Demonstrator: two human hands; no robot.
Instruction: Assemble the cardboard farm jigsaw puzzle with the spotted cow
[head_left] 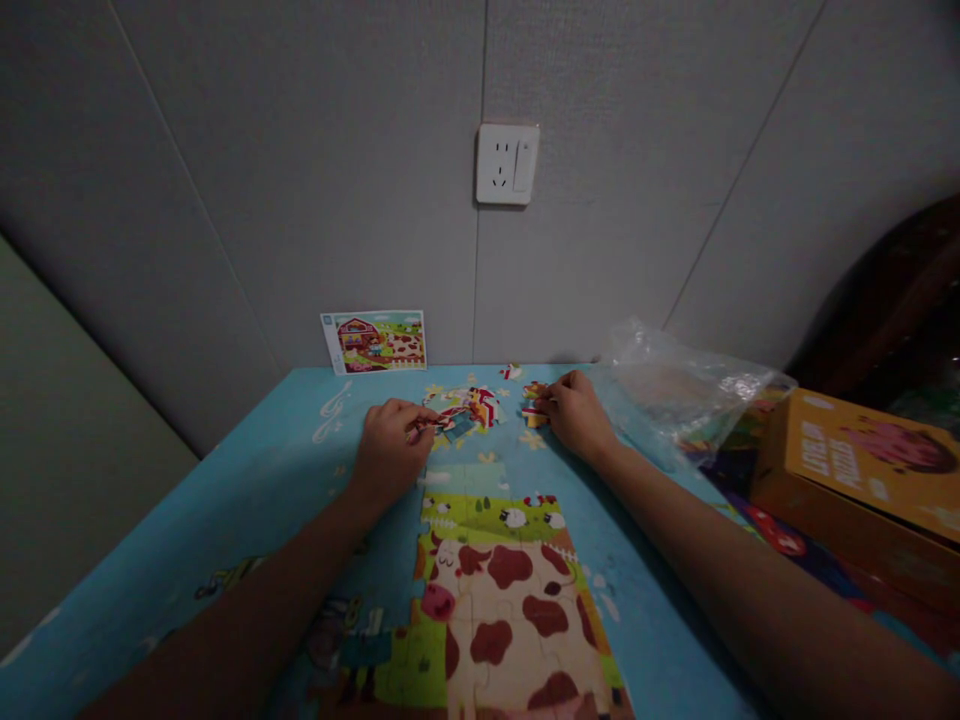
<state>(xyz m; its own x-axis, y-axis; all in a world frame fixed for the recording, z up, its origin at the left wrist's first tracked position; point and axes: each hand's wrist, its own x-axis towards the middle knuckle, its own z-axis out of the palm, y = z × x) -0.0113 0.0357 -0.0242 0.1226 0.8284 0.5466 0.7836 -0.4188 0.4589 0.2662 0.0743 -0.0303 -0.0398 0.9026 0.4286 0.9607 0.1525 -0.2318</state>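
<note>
Left hand (390, 452) pinching jigsaw piece (429, 424) beside loose-piece cluster (463, 408); right hand (574, 412) closed on orange piece (535, 405). Part-built farm puzzle (502, 600) nearer body, on blue tabletop (225, 530); picture card (373, 342) against wall (300, 180).

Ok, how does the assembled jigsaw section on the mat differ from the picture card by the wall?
The picture card stands upright against the wall, while the jigsaw section lies flat on the blue mat. The card shows the whole scene with a red barn; the section shows only the cow, sheep and grass, no barn. Both show a brown-spotted cow on green farmland.
</note>
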